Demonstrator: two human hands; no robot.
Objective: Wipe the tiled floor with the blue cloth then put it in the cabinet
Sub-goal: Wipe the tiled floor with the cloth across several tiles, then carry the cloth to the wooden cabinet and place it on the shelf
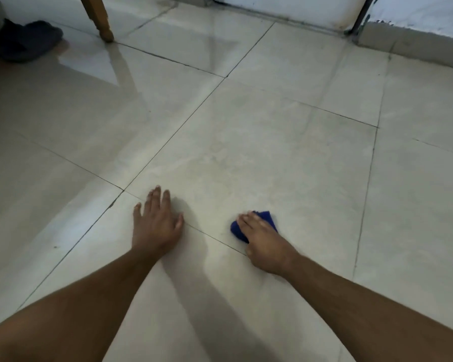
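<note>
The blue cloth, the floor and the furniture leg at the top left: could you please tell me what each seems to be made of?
The blue cloth: soft fabric, matt, bunched under the right hand. The floor: pale glazed tile, probably ceramic, glossy with reflections and dark grout lines. The furniture leg: apparently varnished wood, orange-brown, turned foot.

Both hands lie low on the tiled floor (246, 131), side by side and apart, near the bottom middle of the view. The left hand (156, 226) rests flat on a tile, fingers pointing away from the person. To its right, the right hand (263, 244) lies on top of the cloth (266, 220), which sits on the floor beneath its fingers. Far ahead to the left stands a wooden furniture leg (100, 17) on the floor, with a slipper (24, 40) lying to its left. Along the far right edge runs a wall base (413, 45)
</note>
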